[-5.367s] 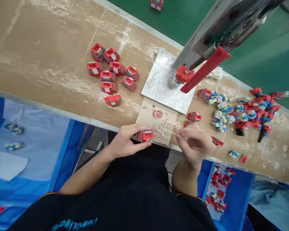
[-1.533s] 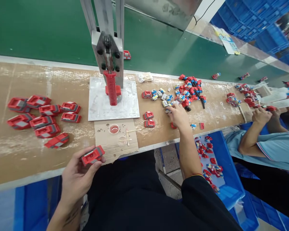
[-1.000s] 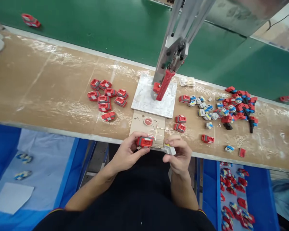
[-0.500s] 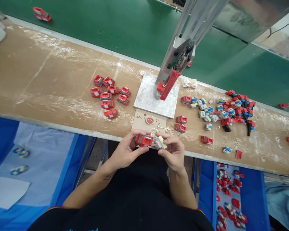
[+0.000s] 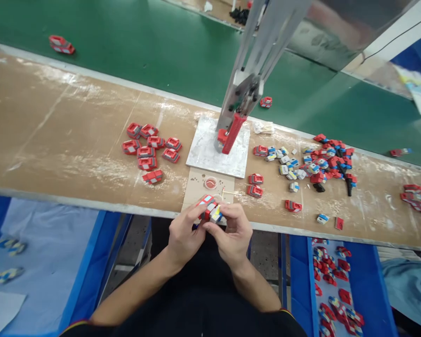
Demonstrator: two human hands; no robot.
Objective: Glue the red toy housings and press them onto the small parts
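In front of my body my left hand (image 5: 185, 238) is closed on a red and grey toy car body (image 5: 205, 202). My right hand (image 5: 235, 236) pinches a small white, blue and yellow toy part (image 5: 216, 215). The two pieces are up against each other; fingers hide whether they are joined. Just beyond the hands lies a cardboard sheet (image 5: 195, 189) with a small round dish (image 5: 210, 183) of reddish stuff and a thin stick (image 5: 231, 192). Several red car bodies (image 5: 147, 152) are grouped to the left, and two more (image 5: 255, 191) lie to the right.
A hand press with a red lever (image 5: 234, 133) stands on a metal plate (image 5: 199, 152). White-blue parts (image 5: 289, 168) and a heap of red pieces (image 5: 333, 164) lie right. Behind runs a green belt (image 5: 126, 56); blue bins (image 5: 366, 281) flank me below the table edge.
My right hand has moved left, bringing the white part against the red car body, which is now turned and tilted. The camera view has shifted, and another red car shows beside the press.
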